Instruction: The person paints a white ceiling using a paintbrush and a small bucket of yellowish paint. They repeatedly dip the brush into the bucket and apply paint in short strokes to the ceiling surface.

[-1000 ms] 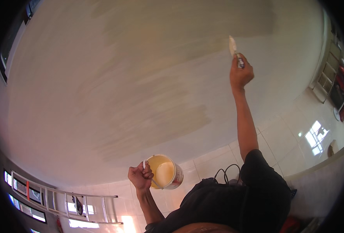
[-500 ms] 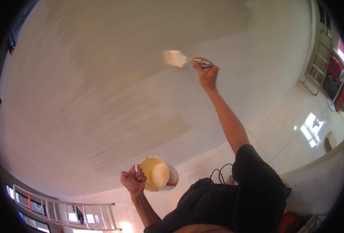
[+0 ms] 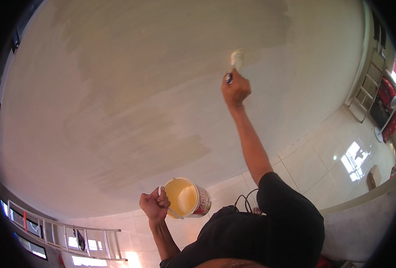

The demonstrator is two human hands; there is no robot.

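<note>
My right hand (image 3: 237,88) is closed around the handle of a wide paintbrush (image 3: 237,59), its pale bristles at the wall (image 3: 131,85) and pointing away from me. Darker, wet-looking patches streak the wall to the left of the brush and above it. Low on the left, my left hand (image 3: 155,203) makes a fist round the handle of a paint bucket (image 3: 203,202). The bucket hangs tilted, its yellowish inside facing me, with cream-coloured paint (image 3: 187,199) in it.
An aluminium ladder (image 3: 63,234) is at the lower left; another ladder (image 3: 368,87) leans at the right. Near that one is a white stand (image 3: 388,119) beside red items. A black cable (image 3: 245,202) loops by my body. Shiny tiles (image 3: 303,163) cover the floor along the wall.
The paintbrush has swung from pointing left to pointing up and has moved right along the wall. My left hand still holds the bucket, which sits slightly farther right in view.
</note>
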